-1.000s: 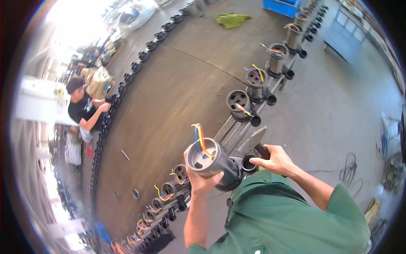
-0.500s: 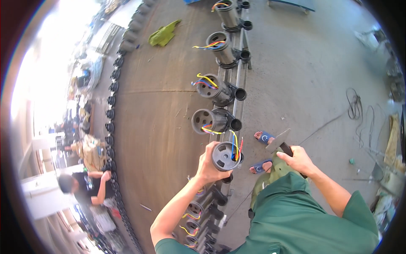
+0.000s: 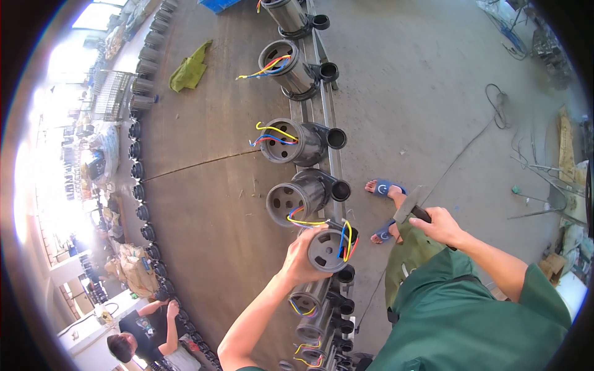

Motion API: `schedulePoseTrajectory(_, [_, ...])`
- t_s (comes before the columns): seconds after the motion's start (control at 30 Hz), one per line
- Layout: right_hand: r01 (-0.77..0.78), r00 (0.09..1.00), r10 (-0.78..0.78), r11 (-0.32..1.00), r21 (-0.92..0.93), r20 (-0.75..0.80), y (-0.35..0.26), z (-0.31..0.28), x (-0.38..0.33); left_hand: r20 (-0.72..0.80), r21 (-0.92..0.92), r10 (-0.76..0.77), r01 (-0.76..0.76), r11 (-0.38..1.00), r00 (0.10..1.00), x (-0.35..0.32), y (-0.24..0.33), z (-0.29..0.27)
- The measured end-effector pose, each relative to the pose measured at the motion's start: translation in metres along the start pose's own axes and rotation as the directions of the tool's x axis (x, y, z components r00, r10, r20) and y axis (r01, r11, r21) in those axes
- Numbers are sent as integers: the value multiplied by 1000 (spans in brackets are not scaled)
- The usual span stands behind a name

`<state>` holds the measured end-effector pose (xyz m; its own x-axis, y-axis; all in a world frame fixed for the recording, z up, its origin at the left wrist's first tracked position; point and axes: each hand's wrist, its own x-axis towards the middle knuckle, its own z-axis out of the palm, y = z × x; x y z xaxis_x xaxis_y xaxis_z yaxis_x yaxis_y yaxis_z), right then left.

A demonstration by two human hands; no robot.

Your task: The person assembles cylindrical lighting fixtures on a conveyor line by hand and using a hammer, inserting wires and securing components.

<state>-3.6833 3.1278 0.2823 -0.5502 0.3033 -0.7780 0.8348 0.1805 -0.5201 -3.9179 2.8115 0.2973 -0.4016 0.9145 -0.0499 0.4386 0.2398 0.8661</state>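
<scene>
My left hand (image 3: 298, 262) is wrapped around the side of a grey cylindrical motor housing (image 3: 327, 250). Its round end with slotted holes faces up, and yellow, blue and red wires stick out at its right side. In my right hand (image 3: 443, 227) is a hammer (image 3: 408, 204), gripped by its dark handle. The hammer's flat, tapered metal head points away from me, to the right of the housing and apart from it. Just beyond my left hand stands another grey housing (image 3: 288, 204), wires hanging from its open end.
Similar housings with black side rings line a metal rail (image 3: 336, 157). A green cloth (image 3: 190, 67) lies on the brown floor at far left. Another person (image 3: 145, 331) works beside a row of black parts at left. A cable (image 3: 455, 157) crosses the grey floor at right.
The view has shifted, so the rail and housings sit differently in it. My left hand still grips the housing, and my right hand still holds the hammer. The other person's head has turned.
</scene>
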Motion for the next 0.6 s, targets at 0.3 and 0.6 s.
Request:
schedulePoseTrajectory(0.3, [35,997,-20,981,-189,80,-44,-11,39,-76,202,-94,108,973,993,-47,-5,-42])
schedulePoseTrajectory(0.6, [382,911,-195,731,-565,363,-86,-36,71,-711,205,-535,862,463,456,-74,142,-17])
